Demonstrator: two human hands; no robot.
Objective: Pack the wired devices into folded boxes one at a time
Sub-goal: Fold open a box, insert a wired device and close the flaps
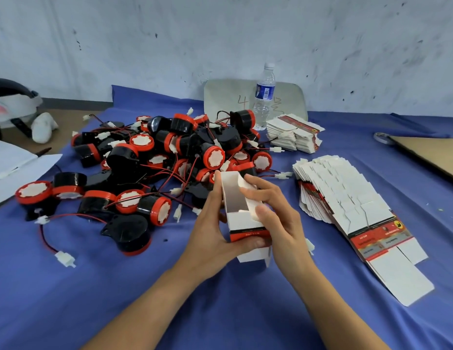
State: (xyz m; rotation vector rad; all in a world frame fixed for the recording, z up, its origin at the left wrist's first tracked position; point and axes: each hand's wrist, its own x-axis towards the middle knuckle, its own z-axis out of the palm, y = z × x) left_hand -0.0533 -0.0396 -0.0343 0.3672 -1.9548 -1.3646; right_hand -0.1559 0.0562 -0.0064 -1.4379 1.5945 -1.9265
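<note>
1. Grip. Our left hand (210,238) cradles the white cardboard carton with a red and black printed band (242,223) from the left and from beneath, its fingers curled round the banded end. Our right hand (278,218) clasps the carton's right wall, with its fingers over the far edge and its thumb pressed on the near rim. Both hands are thus closed on the carton, which is held above the blue cloth table cover (245,311), just in front of the devices.
2. Carton. It is opened into a hollow tube. What we see of the inside is bare, and we judge it empty. The white flaps at the near, lower end appear untucked.
3. Devices. The heap of round black plastic devices with red rims, thin red and black wires and white plug connectors (170,152) lies just beyond the carton. A few lie loose on the cloth to the left.
4. Blanks. A fanned stack of flat, unfolded white cartons (346,198) lies to the right of our hands. A second squared stack of flat cartons (293,133) sits farther back, beside a clear plastic water bottle with a blue label (264,97).
5. Progress. We see no closed, filled carton anywhere in view. We therefore judge the task to be at an early point in this view:
   - one carton is being erected;
   - no device is inserted yet;
   - nearly the whole heap remains to be packed.
6. Remaining for this carton, as we judge it: close one end, seat one device with its wire, and tuck the last flap.
</note>
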